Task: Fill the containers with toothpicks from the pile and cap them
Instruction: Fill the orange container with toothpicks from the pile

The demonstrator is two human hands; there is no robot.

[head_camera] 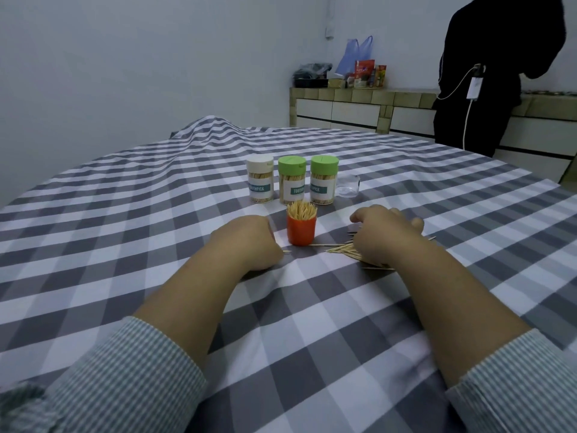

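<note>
Your left hand [249, 242] sat fisted on the checked cloth [131, 214] over the counter, just left of the orange cap [301, 230]; fingers curled, w/ a toothpick tip [286, 251] poking out at the knuckles, so it seemed to pinch one or a few; can't tell how many. Orange cap stood open-side up near the counter's middle, packed w/ toothpicks [301, 210] upright. Your right hand [387, 232] lay over the loose pile [346, 250] just right of the cap; fingers bent down onto the sticks; whether they gripped any, can't tell. Behind the cap, toward the far edge, three capped containers stood in a row: white-lidded one [260, 178] at left, green-lidded one [292, 179] in the middle, second green-lidded one [324, 179] at right, the two green touching or nearly so. A clear empty container [348, 185] stood just right of that row, uncapped. Beyond the far right corner a person in black [487, 73] stood by a tiled bench [359, 98].
</note>
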